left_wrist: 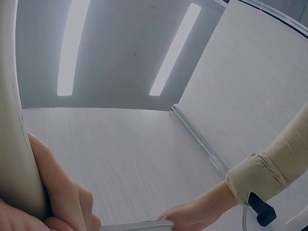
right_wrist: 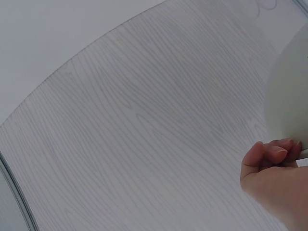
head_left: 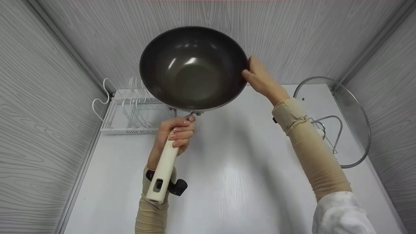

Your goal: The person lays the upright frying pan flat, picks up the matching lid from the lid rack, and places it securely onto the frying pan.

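A deep, dark-coated frying pan (head_left: 195, 71) is held up over the white table, its inside tilted toward the head camera. My left hand (head_left: 174, 136) grips its cream handle (head_left: 165, 165) close to the metal joint, fingers wrapped round it. On the pan's right side my right hand (head_left: 261, 78) pinches the rim, thumb on the inner edge. The right wrist view shows those fingers (right_wrist: 276, 151) bent against the pan's pale outer wall (right_wrist: 288, 91). In the left wrist view the handle (left_wrist: 17, 120) fills the left edge, beside the left fingers.
A white wire dish rack (head_left: 130, 130) stands at the back left of the table (head_left: 221, 201), partly behind the pan. At the right, a glass lid (head_left: 365, 130) with a grey rim leans by a wire stand (head_left: 338, 130). Grained panels (head_left: 276, 32) enclose the table.
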Motion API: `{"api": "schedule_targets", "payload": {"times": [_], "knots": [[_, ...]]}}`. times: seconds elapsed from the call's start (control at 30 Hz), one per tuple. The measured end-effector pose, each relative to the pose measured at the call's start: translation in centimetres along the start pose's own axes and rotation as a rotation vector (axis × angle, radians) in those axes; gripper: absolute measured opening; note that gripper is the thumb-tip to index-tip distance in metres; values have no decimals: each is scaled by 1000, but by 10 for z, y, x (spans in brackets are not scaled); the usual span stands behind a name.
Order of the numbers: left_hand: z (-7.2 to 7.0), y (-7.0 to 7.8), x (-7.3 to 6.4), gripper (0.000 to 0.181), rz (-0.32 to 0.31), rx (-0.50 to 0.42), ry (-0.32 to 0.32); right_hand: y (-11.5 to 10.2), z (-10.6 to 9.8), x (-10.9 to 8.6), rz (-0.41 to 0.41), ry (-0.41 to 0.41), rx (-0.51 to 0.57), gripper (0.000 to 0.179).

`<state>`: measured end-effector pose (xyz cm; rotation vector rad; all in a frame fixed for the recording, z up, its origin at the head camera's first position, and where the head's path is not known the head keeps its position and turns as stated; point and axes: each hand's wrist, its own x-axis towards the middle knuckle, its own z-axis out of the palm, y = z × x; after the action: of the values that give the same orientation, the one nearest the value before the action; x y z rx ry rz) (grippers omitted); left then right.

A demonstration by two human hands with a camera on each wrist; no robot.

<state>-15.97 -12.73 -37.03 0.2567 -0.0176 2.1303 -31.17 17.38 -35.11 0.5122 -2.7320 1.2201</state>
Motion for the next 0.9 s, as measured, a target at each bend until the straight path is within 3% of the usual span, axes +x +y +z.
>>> {"api": "schedule_targets", "payload": {"times": [0.23,0.57,0.9], "knots": [[-2,3,2,6,-46,26,-6,0,-4,-9,10,61,14,13],[-5,10,5,10,-126,27,-85,0,-8,-27,-8,162,-20,9],[-7,14,11,11,-161,98,-93,8,-11,-47,7,245,-30,13]]}}
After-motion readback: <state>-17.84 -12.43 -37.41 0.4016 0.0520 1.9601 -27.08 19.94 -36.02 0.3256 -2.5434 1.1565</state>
